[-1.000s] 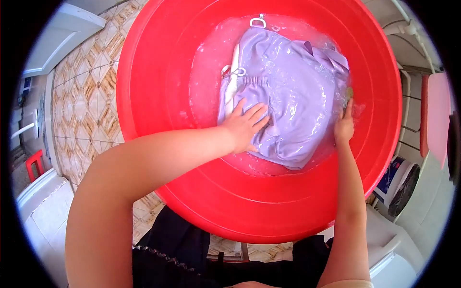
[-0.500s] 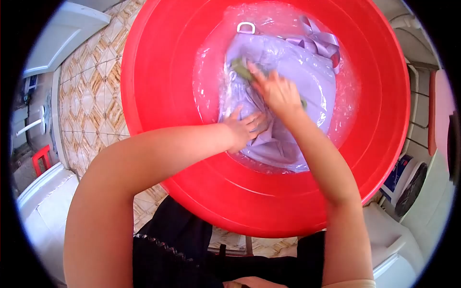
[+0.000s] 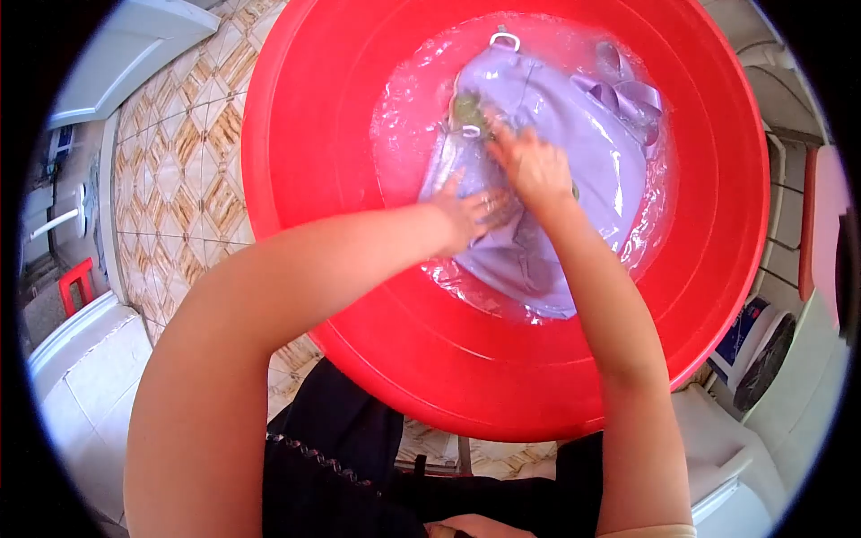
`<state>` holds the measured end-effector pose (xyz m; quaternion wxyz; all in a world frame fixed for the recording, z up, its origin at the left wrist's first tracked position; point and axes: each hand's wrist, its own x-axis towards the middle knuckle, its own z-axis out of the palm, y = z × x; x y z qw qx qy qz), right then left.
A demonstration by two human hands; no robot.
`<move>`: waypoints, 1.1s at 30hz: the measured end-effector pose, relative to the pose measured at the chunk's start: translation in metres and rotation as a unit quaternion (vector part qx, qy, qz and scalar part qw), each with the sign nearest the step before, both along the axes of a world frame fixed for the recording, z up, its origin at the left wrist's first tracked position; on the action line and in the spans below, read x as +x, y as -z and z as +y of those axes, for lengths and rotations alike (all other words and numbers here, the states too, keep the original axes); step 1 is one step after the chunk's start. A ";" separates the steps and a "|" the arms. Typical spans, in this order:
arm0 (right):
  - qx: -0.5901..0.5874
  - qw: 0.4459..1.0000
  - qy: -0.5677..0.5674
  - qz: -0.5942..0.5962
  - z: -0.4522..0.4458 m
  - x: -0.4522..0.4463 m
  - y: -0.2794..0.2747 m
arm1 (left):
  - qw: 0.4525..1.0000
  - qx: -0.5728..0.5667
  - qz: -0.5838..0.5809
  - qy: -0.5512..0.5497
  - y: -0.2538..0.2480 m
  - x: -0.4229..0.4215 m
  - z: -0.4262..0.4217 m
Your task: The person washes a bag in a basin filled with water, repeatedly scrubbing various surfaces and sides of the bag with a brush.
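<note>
A lilac fabric bag (image 3: pixel 596 170) with a white buckle (image 3: pixel 505 39) and a ribbon-like strap (image 3: pixel 632 97) lies in shallow sudsy water inside a big red basin (image 3: pixel 305 117). My right hand (image 3: pixel 535 170) is closed around a green brush (image 3: pixel 467 111); its head rests against the bag's upper left part, and most of its handle is hidden under my fingers. Below and to the left, my left hand (image 3: pixel 466 215) presses on the bag with its fingers spread.
Patterned floor tiles (image 3: pixel 170 179) lie left of the basin, with a white door (image 3: pixel 134 49) at the upper left. A red object (image 3: pixel 77 283) shows at the far left. A blue-and-white container (image 3: pixel 749 350) stands close to the basin's lower right.
The bag has shifted slightly right in the basin and its buckle sits farther right. Both hands have moved a little right, and the brush head has gone slightly up and right.
</note>
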<state>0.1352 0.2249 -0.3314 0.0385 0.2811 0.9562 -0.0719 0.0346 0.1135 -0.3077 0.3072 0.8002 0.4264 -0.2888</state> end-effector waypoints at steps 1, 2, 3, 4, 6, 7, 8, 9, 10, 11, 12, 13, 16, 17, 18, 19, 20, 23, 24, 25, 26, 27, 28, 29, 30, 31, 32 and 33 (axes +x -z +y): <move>-0.004 0.998 0.063 0.009 0.012 -0.011 -0.002 | 1.000 0.002 -0.020 -0.015 0.001 -0.005 0.004; -0.008 0.992 0.122 0.018 0.018 -0.018 -0.008 | 1.000 0.003 -0.020 -0.017 0.002 -0.007 0.001; -0.006 0.993 0.120 0.018 0.019 -0.019 -0.016 | 0.999 0.014 -0.034 -0.019 0.003 -0.010 -0.001; -0.018 0.991 0.125 0.035 0.016 -0.015 -0.025 | 0.998 0.026 -0.048 -0.019 0.006 -0.011 -0.002; -0.030 0.990 0.127 0.048 -0.004 0.000 -0.036 | 0.999 0.007 -0.043 -0.021 0.008 -0.011 0.001; -0.032 0.998 0.057 -0.015 -0.024 0.013 -0.042 | 0.999 -0.015 -0.035 -0.021 0.008 -0.010 0.002; -0.033 0.997 -0.011 -0.076 -0.033 0.020 -0.043 | 0.999 -0.015 -0.036 -0.024 0.006 -0.008 0.003; -0.031 0.997 -0.009 -0.075 -0.029 0.021 -0.034 | 0.999 -0.038 -0.030 -0.024 0.003 -0.005 0.006; 0.009 0.998 -0.021 -0.051 -0.023 0.021 -0.021 | 0.997 -0.063 -0.025 -0.024 0.001 -0.001 0.006; 0.049 0.998 -0.033 -0.026 -0.014 0.017 -0.012 | 0.999 -0.024 -0.030 -0.037 0.002 0.002 0.001; 0.048 0.998 -0.030 -0.022 0.001 0.007 -0.006 | 0.999 -0.025 -0.027 -0.035 0.002 -0.001 0.001; 0.047 0.999 0.005 0.003 0.020 -0.006 0.000 | 1.000 -0.001 -0.015 -0.024 0.000 -0.003 0.000; 0.045 0.993 0.094 0.049 0.049 -0.031 0.012 | 1.000 0.025 0.011 0.013 0.000 -0.006 0.000; 0.042 0.986 0.147 0.070 0.053 -0.037 0.012 | 1.000 0.018 0.003 0.007 0.000 -0.008 0.000; 0.045 0.986 0.147 0.069 0.046 -0.038 0.002 | 1.000 0.009 -0.006 -0.001 0.000 -0.009 -0.001; 0.025 0.989 0.139 0.051 0.033 -0.033 -0.008 | 1.000 0.011 -0.007 -0.003 0.000 -0.009 -0.001; 0.004 0.991 0.130 0.033 0.017 -0.028 -0.018 | 1.000 0.000 -0.018 -0.011 0.002 -0.009 -0.002; 0.013 0.998 0.059 -0.012 -0.030 -0.001 -0.022 | 0.998 -0.051 -0.022 -0.031 0.008 -0.004 -0.001; 0.029 0.999 0.024 -0.032 -0.030 0.006 -0.017 | 0.995 -0.088 -0.013 -0.036 0.010 0.000 0.000; 0.045 0.998 -0.009 -0.052 -0.029 0.012 -0.014 | 0.995 -0.072 -0.042 -0.056 0.014 0.005 -0.004; 0.043 0.998 0.011 -0.038 -0.011 0.008 -0.008 | 0.995 -0.073 -0.039 -0.054 0.007 0.006 -0.004; 0.040 0.998 0.031 -0.023 0.013 -0.005 0.001 | 0.997 -0.069 -0.017 -0.034 -0.005 0.005 -0.004; 0.041 0.997 0.059 0.001 0.031 -0.017 0.005 | 0.998 -0.063 0.003 -0.011 -0.012 0.007 -0.004; 0.044 0.995 0.086 0.025 0.048 -0.027 0.004 | 0.997 -0.070 0.004 -0.009 -0.012 0.007 -0.003; 0.046 0.995 0.088 0.027 0.059 -0.035 0.003 | 0.998 -0.068 0.006 -0.008 -0.011 0.007 -0.003; 0.042 0.992 0.116 0.013 0.065 -0.041 0.002 | 0.998 -0.068 0.006 -0.009 -0.009 0.006 -0.004; 0.039 0.989 0.140 -0.003 0.069 -0.046 -0.001 | 0.998 -0.066 0.006 -0.013 -0.008 0.005 -0.005; 0.042 0.990 0.138 -0.004 0.062 -0.046 -0.012 | 0.998 -0.064 0.004 -0.015 -0.006 0.004 -0.005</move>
